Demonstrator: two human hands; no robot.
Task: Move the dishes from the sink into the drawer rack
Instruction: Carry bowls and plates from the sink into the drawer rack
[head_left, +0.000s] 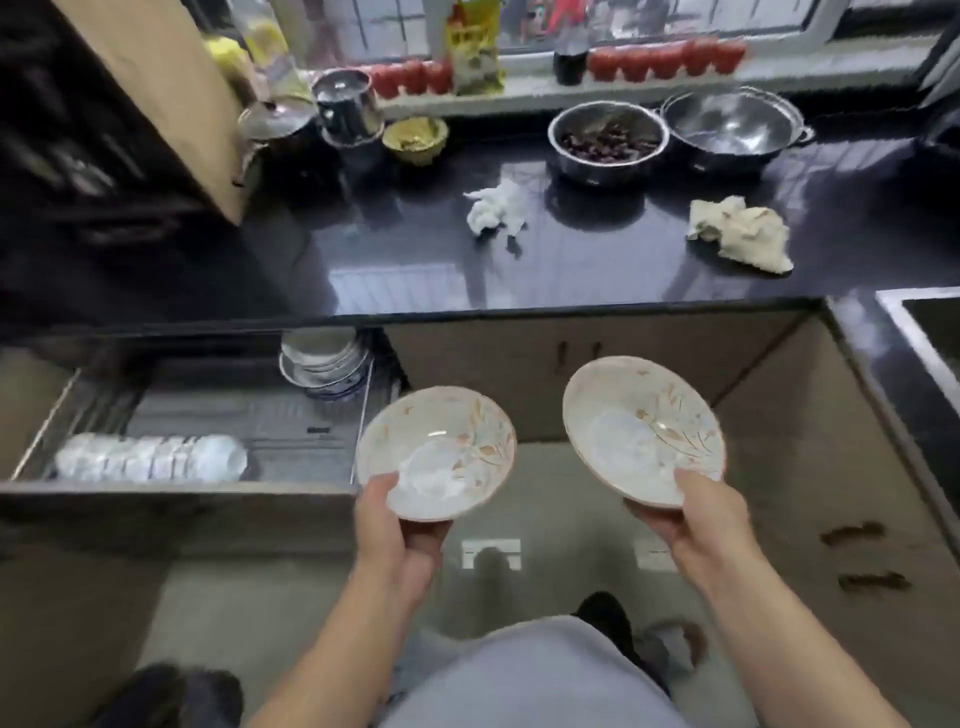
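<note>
Both hands are occupied, each gripping one dish by its near rim. Left hand (389, 525) holds a floral plate (436, 452) with the thumb lying inside the rim, just beside the right wall of the open drawer rack (218, 441). Right hand (696, 525) pinches a second floral plate (641, 428), tilted, above the floor and well right of the drawer. Inside the rack, a row of white dishes (150, 457) stands at the near left and stacked bowls (324, 364) sit at the far right. Sink (930, 332) edge shows at far right. On the dark countertop (395, 260) lie a white cloth (493, 210) and a beige cloth (740, 234).
</note>
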